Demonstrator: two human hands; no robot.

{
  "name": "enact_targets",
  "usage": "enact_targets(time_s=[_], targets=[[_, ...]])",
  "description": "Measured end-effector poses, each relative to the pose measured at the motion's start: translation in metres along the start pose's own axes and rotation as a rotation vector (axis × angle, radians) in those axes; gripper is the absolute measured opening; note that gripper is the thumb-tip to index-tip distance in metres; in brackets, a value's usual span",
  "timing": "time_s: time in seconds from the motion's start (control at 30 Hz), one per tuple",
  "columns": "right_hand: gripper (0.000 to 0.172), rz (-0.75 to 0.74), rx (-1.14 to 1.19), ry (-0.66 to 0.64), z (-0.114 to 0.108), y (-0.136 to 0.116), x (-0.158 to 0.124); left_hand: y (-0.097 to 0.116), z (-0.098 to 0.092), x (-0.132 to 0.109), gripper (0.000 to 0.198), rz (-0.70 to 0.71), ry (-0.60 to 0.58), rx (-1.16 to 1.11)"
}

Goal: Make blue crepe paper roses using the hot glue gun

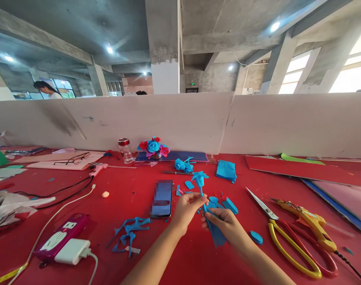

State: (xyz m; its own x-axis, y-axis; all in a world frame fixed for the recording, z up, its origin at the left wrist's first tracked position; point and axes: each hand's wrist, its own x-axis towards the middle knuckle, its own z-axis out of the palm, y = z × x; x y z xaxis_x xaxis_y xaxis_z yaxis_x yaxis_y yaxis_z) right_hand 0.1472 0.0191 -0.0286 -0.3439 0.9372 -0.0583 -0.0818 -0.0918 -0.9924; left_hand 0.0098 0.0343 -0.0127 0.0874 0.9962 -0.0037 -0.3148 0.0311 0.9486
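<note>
My left hand (186,209) pinches the stem of a blue handmade flower (199,179), which stands upright above my fingers. Lower on the same stem, my right hand (223,221) is closed on a blue sheet (216,236) that hangs down below it. Whether the sheet is wrapped round the stem is hidden by my fingers. Cut blue petals (230,205) lie just behind my right hand. A phone (162,198) lies to the left of my left hand. Further back are finished blue flowers (184,164) and a stack of blue squares (226,170).
Scissors (282,233) and a yellow glue gun (309,219) lie at right. Blue scraps (129,233), a purple power strip (63,237) and cables are at left. A glass jar (125,151) and flower arrangement (154,148) stand before the white partition (180,122). Beyond it is a person (48,90).
</note>
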Motion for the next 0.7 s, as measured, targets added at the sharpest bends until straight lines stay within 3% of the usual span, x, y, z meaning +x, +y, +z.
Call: enact_targets(time_s=[0.17, 0.53, 0.7], targets=[[0.034, 0.091, 0.217, -0.015, 0.001, -0.003, -0.002, 0.0, -0.003, -0.001, 0.036, -0.053, -0.218, -0.096], [0.04, -0.009, -0.011, 0.0, 0.004, -0.002, -0.001, 0.002, -0.001, 0.0, 0.022, -0.021, -0.054, -0.07], [0.036, -0.047, 0.056, -0.05, 0.001, 0.004, -0.001, -0.001, -0.001, 0.001, 0.024, -0.012, -0.095, -0.071]])
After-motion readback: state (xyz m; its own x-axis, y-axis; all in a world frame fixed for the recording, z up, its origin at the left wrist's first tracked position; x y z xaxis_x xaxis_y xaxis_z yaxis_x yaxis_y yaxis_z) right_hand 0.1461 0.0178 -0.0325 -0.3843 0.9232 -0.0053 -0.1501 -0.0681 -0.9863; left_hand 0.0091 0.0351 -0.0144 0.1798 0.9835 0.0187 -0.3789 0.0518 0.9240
